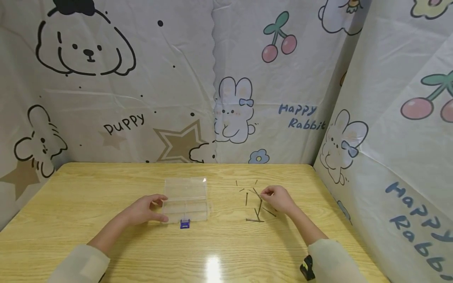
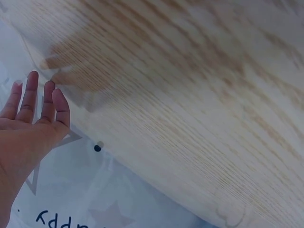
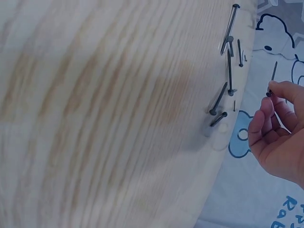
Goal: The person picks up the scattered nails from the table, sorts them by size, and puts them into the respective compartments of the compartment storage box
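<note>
My right hand (image 1: 279,198) pinches a dark nail (image 3: 274,76) by its head between thumb and fingers, its shaft pointing up in the right wrist view. Several loose nails (image 1: 246,199) of differing lengths lie scattered on the table just left of that hand. Left of them sits a clear plastic compartment box (image 1: 185,192) with a blue latch (image 1: 185,224) on its front edge. At the box's left side is my left hand (image 1: 146,210), thumb by the front corner and fingers spread near the side edge. The left wrist view shows these fingers mostly straight; the box is outside that view.
The light wood table (image 1: 134,251) ends at a hanging cloth (image 1: 159,98) printed with cartoon animals along the back. Another stretch of cloth (image 1: 393,157) runs along the right side. A black strap (image 1: 307,268) hangs at the right sleeve.
</note>
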`<move>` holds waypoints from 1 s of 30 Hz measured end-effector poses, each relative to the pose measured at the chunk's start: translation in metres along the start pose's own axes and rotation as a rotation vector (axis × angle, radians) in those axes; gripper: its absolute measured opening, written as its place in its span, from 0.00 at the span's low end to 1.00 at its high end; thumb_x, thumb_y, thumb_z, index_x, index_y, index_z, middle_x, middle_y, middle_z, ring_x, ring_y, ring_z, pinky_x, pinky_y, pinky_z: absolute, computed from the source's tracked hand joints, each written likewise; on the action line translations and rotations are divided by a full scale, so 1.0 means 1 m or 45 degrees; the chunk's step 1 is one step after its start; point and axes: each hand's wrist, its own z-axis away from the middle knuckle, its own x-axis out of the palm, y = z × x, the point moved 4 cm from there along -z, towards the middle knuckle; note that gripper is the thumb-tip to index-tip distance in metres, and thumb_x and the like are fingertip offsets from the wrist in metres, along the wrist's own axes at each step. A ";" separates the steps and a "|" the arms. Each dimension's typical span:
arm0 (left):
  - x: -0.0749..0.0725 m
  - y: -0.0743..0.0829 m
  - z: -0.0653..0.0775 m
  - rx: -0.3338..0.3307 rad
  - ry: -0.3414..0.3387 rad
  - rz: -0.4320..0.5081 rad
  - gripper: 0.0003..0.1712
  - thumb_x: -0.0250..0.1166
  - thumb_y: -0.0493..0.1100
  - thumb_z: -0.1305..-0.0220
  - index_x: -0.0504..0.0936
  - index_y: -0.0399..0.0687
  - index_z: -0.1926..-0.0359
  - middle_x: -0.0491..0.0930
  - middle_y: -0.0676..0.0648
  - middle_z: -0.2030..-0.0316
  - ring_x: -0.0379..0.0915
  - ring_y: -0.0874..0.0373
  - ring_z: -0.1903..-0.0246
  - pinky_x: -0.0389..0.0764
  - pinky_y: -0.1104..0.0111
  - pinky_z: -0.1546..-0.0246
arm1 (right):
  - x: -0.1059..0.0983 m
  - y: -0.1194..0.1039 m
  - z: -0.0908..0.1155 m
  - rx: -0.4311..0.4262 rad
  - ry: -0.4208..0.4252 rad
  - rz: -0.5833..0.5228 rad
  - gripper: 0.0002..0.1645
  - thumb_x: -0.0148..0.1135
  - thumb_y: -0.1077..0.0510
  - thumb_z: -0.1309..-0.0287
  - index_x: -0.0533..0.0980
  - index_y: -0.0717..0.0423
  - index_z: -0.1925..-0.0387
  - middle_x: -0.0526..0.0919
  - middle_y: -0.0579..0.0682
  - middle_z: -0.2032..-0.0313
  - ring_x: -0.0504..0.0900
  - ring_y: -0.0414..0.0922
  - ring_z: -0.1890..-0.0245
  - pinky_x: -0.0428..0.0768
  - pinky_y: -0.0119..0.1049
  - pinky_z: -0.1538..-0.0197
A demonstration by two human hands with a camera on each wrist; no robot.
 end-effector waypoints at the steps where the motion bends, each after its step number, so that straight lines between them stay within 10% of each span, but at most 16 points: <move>1: 0.000 0.000 0.000 -0.002 -0.001 0.004 0.44 0.74 0.53 0.55 0.69 0.39 0.39 0.73 0.38 0.48 0.70 0.46 0.51 0.73 0.53 0.51 | 0.001 -0.002 0.000 -0.008 -0.002 0.001 0.07 0.60 0.58 0.41 0.80 0.59 0.67 0.80 0.50 0.70 0.72 0.41 0.70 0.70 0.32 0.67; 30: 0.000 0.001 0.000 -0.003 -0.009 -0.018 0.44 0.74 0.53 0.54 0.68 0.39 0.39 0.72 0.38 0.47 0.69 0.45 0.51 0.73 0.53 0.51 | 0.033 -0.052 -0.005 -0.151 -0.114 -0.014 0.05 0.61 0.59 0.42 0.81 0.56 0.69 0.78 0.46 0.73 0.69 0.40 0.74 0.69 0.31 0.72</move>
